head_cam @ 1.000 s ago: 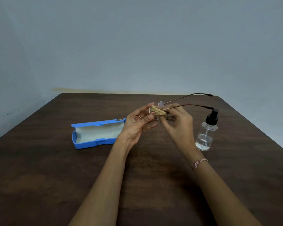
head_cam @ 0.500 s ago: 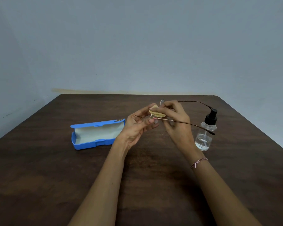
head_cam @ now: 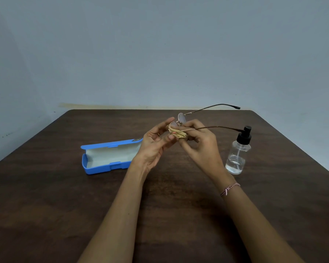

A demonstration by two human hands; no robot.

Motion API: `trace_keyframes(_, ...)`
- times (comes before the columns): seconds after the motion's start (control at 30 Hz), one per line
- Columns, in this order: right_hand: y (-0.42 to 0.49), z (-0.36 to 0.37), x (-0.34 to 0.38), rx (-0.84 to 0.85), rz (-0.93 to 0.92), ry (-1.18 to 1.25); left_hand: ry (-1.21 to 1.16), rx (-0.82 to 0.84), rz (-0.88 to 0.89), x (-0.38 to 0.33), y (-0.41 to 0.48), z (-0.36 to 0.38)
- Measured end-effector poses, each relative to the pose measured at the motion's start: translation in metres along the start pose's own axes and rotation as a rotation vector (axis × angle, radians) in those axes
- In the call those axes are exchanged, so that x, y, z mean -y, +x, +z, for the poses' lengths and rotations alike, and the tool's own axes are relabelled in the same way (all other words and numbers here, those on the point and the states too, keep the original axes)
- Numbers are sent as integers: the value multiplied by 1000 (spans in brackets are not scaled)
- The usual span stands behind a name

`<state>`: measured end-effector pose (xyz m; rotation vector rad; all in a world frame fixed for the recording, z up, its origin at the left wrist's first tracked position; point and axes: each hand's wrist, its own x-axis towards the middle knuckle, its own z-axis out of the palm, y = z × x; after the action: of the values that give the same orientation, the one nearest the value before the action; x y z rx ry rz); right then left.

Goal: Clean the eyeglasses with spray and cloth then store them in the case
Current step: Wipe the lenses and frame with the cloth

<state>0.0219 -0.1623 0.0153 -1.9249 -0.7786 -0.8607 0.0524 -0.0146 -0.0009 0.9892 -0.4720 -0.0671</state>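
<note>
Thin metal-framed eyeglasses are held up above the table's middle, their temples pointing right. A tan cloth is folded over the near lens. My right hand pinches the cloth and the frame by the near hinge, index finger on top and thumb below. My left hand is just left of it, palm up with fingers spread and relaxed; its thumb tip touches the cloth's lower edge. The blue case lies open on the left, its pale lining showing. The clear spray bottle with a black pump stands upright at the right.
Everything sits on a dark wooden table set against a pale blue wall. The case and the bottle flank my hands, each about a hand's width away. The table's right edge runs diagonally behind the bottle.
The glasses tipped so the temples dipped toward the bottle, then swung back up level. My left fingers have loosened and spread away from the cloth. Case and bottle have not moved.
</note>
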Motion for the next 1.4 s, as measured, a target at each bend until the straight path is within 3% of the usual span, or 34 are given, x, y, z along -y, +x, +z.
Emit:
trace_keyframes(0.13, 0, -3, 0, 28, 33, 56, -36, -43, 22, 1, 3, -2)
trace_keyframes(0.3, 0, -6, -3, 15, 25, -39, -70, -44, 6, -1, 2, 0)
trace_keyframes(0.6, 4, -12, -3, -225, 123, -85, 3, 45, -63, -6, -3, 3)
trace_keyframes(0.83, 0, -5, -9, -92, 21, -240, 17, 103, -109, -5, -5, 4)
trace_keyframes(1.4, 1, -12, -12, -139, 112, -323, -1, 107, -87, -8, -6, 5)
